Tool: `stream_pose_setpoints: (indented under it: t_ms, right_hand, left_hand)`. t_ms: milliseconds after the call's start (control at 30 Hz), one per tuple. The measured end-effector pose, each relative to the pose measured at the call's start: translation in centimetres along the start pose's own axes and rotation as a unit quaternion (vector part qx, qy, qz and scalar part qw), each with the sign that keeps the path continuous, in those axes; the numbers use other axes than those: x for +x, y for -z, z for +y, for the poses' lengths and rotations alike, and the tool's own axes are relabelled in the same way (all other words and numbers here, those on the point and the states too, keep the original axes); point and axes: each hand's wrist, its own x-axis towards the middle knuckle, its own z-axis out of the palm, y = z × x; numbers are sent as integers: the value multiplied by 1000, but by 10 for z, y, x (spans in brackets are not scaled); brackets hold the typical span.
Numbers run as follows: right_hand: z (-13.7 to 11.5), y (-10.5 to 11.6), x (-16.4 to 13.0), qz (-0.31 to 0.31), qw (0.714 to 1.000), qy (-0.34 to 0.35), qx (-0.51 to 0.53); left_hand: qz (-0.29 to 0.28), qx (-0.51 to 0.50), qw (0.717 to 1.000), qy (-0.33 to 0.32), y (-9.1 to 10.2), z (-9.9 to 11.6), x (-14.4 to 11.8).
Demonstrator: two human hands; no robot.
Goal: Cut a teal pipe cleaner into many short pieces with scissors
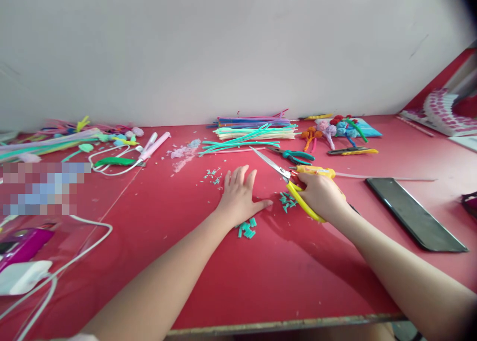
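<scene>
Close to the near edge of the red desk (283, 281) there was only bare red top, with the two arms reaching out over it. A little further in, the left hand (240, 197) lay flat on the desk with its fingers spread wide, as if to sweep or hold the little bits down. Some small teal cut pieces (246, 229) sat right by its wrist, partly under the hand, and more teal bits (286, 201) lay between the two hands. The right hand (322, 196) was closed around the yellow handles of the scissors (286, 182), and the blades pointed away toward the far left, a little apart. The scissors rested low on the desk, probably so the hand did not have to lift them. Just beyond that hand lay a yellow glue gun (316, 171), touching or nearly touching the scissors. Toward the right edge lay a dark phone (413, 213), face up and out of the way. At the left edge were white cables (74, 254) and a pink thing. Farther back, teal-handled pliers (298, 156) lay near a pile of pipe cleaners (253, 131), all lined up side by side along the far edge by the wall. Next to them sat little fuzzy flowers (335, 129).
</scene>
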Motion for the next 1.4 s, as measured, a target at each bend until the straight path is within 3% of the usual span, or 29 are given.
stream_pose_setpoints:
  t_ms: [200, 400, 533, 733, 833, 1067, 1167, 1300, 1400]
  right_hand:
    - [0, -2, 0, 23, 1000, 6, 0]
    - [3, 3, 2, 1, 999, 2, 34]
    - [2, 7, 3, -9, 999, 1, 39]
    - [0, 11, 1, -4, 999, -3, 44]
    - [1, 10, 2, 2, 999, 5, 49]
    - [2, 7, 1, 11, 999, 0, 44]
    - [2, 7, 1, 18, 999, -6, 47]
    - [3, 7, 2, 22, 998, 6, 59]
    - [6, 6, 4, 31, 997, 16, 75]
  left_hand:
    - [72, 61, 992, 87, 4, -15, 10]
    - [-61, 1, 998, -12, 3, 9, 9]
    - [-118, 15, 993, -4, -3, 9, 17]
    - [-88, 75, 993, 20, -22, 3, 38]
    - [-37, 103, 994, 6, -30, 3, 43]
    - [79, 161, 984, -10, -11, -21, 47]
    - [76, 140, 987, -24, -11, -15, 43]
    - [14, 103, 993, -54, -28, 6, 41]
    - [22, 110, 992, -60, -35, 12, 47]
